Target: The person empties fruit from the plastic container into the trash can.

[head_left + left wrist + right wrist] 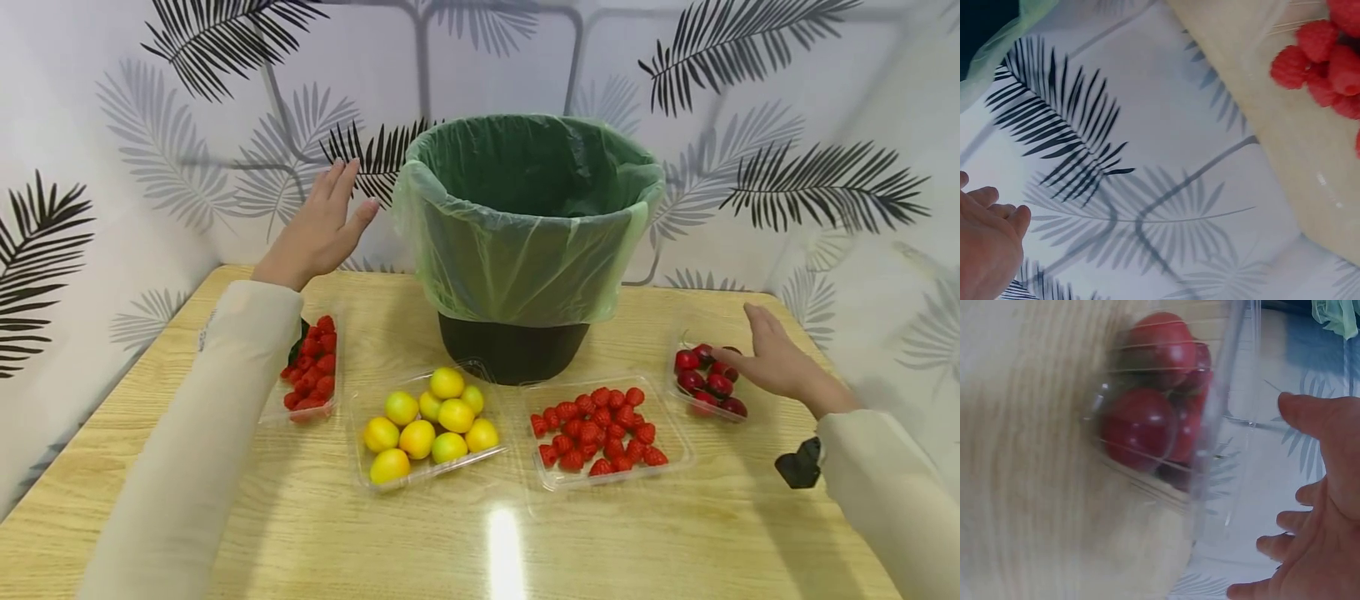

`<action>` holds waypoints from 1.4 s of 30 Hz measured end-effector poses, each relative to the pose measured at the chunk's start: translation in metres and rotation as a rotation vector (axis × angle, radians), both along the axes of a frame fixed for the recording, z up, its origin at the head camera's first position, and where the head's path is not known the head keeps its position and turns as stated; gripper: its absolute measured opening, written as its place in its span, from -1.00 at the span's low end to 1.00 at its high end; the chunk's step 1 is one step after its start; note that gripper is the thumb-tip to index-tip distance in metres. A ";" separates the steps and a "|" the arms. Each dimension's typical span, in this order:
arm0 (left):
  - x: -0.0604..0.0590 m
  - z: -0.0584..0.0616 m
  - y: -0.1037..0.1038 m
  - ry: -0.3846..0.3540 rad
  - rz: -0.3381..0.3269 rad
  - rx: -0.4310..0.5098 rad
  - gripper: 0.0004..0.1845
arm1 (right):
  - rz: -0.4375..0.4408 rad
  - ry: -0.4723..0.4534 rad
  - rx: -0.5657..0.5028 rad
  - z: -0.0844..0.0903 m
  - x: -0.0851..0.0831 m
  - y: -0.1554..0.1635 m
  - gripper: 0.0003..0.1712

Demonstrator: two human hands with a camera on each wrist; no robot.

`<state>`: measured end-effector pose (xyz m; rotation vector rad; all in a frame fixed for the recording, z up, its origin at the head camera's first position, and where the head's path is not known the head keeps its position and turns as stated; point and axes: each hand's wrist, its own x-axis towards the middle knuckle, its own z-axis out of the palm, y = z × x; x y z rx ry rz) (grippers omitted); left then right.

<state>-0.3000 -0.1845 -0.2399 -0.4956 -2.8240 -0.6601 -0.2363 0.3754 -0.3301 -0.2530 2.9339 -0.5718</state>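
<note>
The left hand (318, 229) is up in the air on the far left, just beside the green bag. Its grip is wide open, with the fingers straight, and it holds nothing. In the left wrist view you see only the leaf wall behind it.

Under that arm, on the left of the worktop (465, 542), sits a clear tray of raspberries (311, 371). A little to the right and nearer is a clear tray of yellow fruit (429, 427). Behind the trays, in the middle and far back, stands the black bin (513, 350). A green bag (525, 225) lines it and hangs over the rim.

Right of the yellow fruit is another clear tray of red berries (600, 432). It is near the front of the bin.

On the far right is a small clear tray of cherries (708, 382). The right hand (780, 362) is just beside it, with the fingertips over its far right edge. The grip is open and the fingers are loose. In the right wrist view the tray wall is close to the fingers (1285, 547). I cannot tell if they touch it.
</note>
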 end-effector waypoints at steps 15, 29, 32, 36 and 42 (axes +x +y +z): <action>-0.006 0.041 0.030 0.047 -0.084 -0.064 -0.26 | -0.108 -0.055 -0.181 -0.027 0.017 0.019 0.11; -0.005 0.062 0.053 -0.173 -0.236 -0.069 -0.30 | -0.184 -0.140 -0.249 -0.034 0.030 0.031 0.15; -0.006 0.064 0.055 -0.180 -0.230 -0.092 -0.30 | -0.202 -0.177 -0.263 -0.035 0.031 0.033 0.16; -0.007 0.068 0.059 -0.222 -0.218 -0.117 -0.27 | -0.211 -0.233 -0.291 -0.037 0.032 0.035 0.17; -0.005 0.072 0.061 -0.263 -0.200 -0.132 -0.24 | -0.197 -0.305 -0.472 -0.041 0.032 0.032 -0.02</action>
